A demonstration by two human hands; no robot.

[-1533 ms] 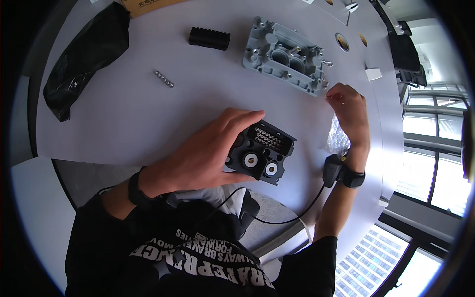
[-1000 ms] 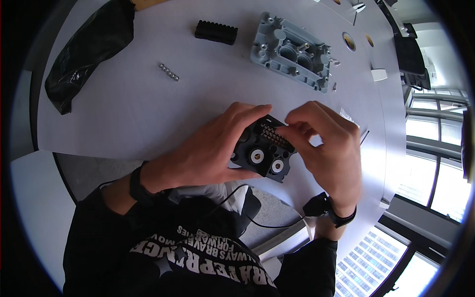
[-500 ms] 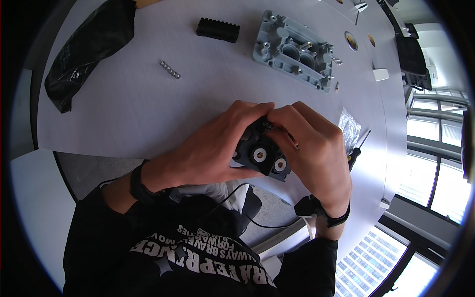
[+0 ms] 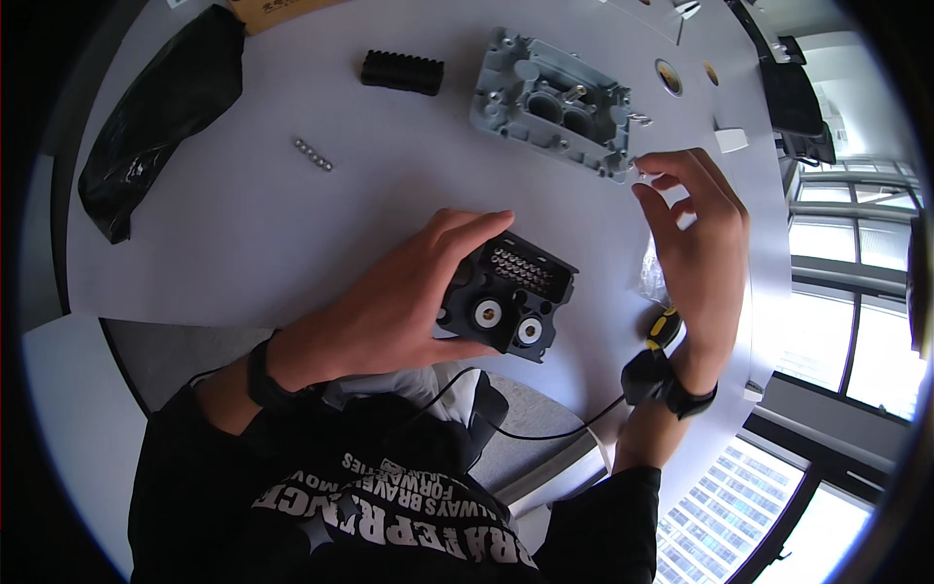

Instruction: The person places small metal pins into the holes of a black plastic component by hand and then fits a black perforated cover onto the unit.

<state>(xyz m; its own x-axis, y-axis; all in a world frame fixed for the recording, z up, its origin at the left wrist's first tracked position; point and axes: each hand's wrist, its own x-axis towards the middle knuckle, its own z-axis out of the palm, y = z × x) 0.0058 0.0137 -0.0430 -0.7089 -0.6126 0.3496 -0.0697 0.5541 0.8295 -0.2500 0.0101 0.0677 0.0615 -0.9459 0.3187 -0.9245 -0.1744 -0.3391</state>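
Observation:
My left hand (image 4: 379, 292) grips a black rectangular housing (image 4: 509, 310) by its left side, thumb below and fingers above. Two metal-ringed round holes show on its face. Several small shiny metal pieces (image 4: 520, 268) fill a slot in its upper part. My right hand (image 4: 705, 234) is at the near right corner of a grey cast housing (image 4: 496, 83), thumb and forefinger apart around a tiny metal part (image 4: 642, 175) on the table. Whether they touch it is hard to see. Other small metal pieces (image 4: 639, 120) lie beside the grey housing's right side.
A black ridged block (image 4: 402, 73) and a short row of metal pieces (image 4: 313, 154) lie on the table. At the left is a black plastic bag (image 4: 165, 117), near a cardboard box (image 4: 282, 12). A clear bag (image 4: 652, 273) and a yellow-black screwdriver (image 4: 664, 328) are by my right wrist.
My right hand has left the black housing and moved right and away, to the grey housing's corner. The slot with metal pieces is now uncovered. My left hand still holds the black housing.

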